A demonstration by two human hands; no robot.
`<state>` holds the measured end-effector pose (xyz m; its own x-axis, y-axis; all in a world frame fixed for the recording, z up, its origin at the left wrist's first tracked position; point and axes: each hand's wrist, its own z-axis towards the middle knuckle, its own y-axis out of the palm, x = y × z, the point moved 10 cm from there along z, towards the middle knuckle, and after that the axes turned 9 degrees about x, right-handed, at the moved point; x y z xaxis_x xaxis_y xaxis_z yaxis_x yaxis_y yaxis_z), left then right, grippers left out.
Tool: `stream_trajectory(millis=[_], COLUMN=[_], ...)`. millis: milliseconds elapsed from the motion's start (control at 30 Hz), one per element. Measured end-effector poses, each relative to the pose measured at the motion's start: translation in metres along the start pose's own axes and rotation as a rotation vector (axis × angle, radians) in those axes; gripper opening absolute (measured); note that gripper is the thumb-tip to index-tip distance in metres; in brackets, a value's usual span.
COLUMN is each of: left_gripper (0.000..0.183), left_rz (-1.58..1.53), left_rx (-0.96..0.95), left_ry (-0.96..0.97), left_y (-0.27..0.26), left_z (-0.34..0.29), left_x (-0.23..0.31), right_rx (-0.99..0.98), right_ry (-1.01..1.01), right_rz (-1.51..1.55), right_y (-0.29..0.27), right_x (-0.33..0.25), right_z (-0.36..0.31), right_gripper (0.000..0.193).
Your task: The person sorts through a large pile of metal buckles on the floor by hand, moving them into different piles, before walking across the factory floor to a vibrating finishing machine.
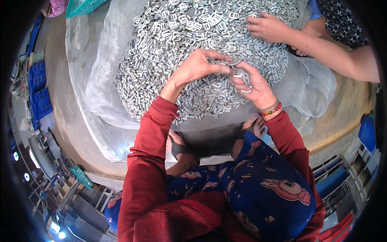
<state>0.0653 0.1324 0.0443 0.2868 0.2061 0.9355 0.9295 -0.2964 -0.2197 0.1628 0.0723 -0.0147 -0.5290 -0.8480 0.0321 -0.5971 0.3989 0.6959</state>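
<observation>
My left hand (195, 68) reaches in over a wide heap of small grey metal pellets (193, 103). Its thumb and fingers are closed around metal slider buckles, partly hidden by the fingers, at the fingertips of my right hand (260, 88). That right hand is curled around several silvery slider buckles (242, 75), some of which stick out between its fingers. Loose buckles of the same kind (189, 25) lie scattered on top of the heap, mostly toward its far side.
Another person's hand (268, 28) rests on the heap at the far right. Beneath the pellets spreads a translucent mesh sheet (102, 86). A teal basket (82, 7) stands at the far left, blue crates (39, 86) along the left side. My feet (179, 145) are at the heap's near edge.
</observation>
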Motion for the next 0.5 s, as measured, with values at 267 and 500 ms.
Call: stream_trajectory(millis=[267, 500], left_gripper=[0.014, 0.010], left_rz=[0.185, -0.171], left_rx=[0.398, 0.318], left_ry=[0.211, 0.296], left_y=[-0.032, -0.034], left_z=[-0.012, -0.027], left_x=[0.025, 0.041], right_rx=[0.002, -0.009], right_ry=[-0.074, -0.214], right_rz=[0.048, 0.049], right_y=[0.012, 0.022], right_x=[0.000, -0.023], right_z=[-0.002, -0.005], right_gripper=[0.013, 0.016])
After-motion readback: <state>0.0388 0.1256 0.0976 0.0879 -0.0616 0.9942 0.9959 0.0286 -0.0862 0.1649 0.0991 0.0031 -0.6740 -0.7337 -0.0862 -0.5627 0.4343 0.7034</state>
